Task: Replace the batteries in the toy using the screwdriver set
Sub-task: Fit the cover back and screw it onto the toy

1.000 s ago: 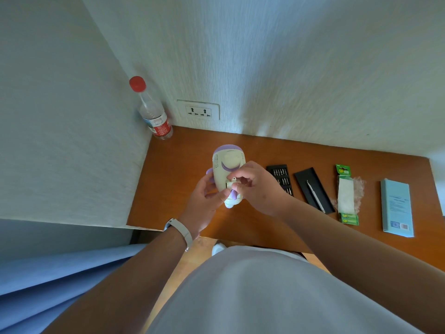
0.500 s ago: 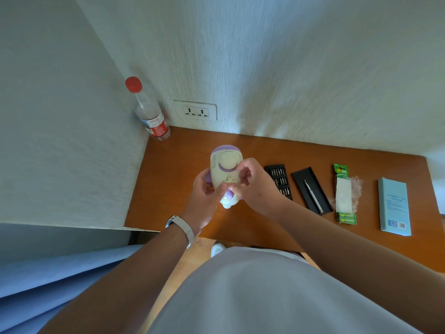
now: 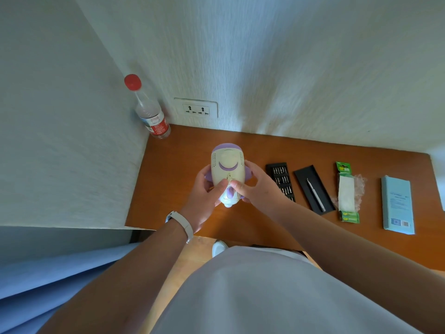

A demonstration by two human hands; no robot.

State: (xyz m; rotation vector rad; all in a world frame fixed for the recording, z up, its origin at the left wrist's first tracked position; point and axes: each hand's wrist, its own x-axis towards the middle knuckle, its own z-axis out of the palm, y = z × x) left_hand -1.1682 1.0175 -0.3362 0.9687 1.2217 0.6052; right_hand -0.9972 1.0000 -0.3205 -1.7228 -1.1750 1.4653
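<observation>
A cream and purple toy (image 3: pixel 227 168) is held above the wooden desk (image 3: pixel 183 150), underside toward me. My left hand (image 3: pixel 204 196) grips its left side, thumb on the lower panel. My right hand (image 3: pixel 258 186) grips its right side, thumb pressing next to the left thumb. A black bit tray (image 3: pixel 281 175) lies just right of my right hand. Further right a black tray holds the screwdriver handle (image 3: pixel 315 194). A green battery pack (image 3: pixel 346 192) lies beyond it.
A clear water bottle (image 3: pixel 150 114) with a red cap stands in the desk's back left corner by a wall socket (image 3: pixel 196 109). A light blue box (image 3: pixel 397 206) lies at the far right. Walls close in on the left and back.
My right hand left the pinch at the toy's lower panel and now wraps the right side with the thumb on the panel. The toy sits slightly lower and more upright in both hands.
</observation>
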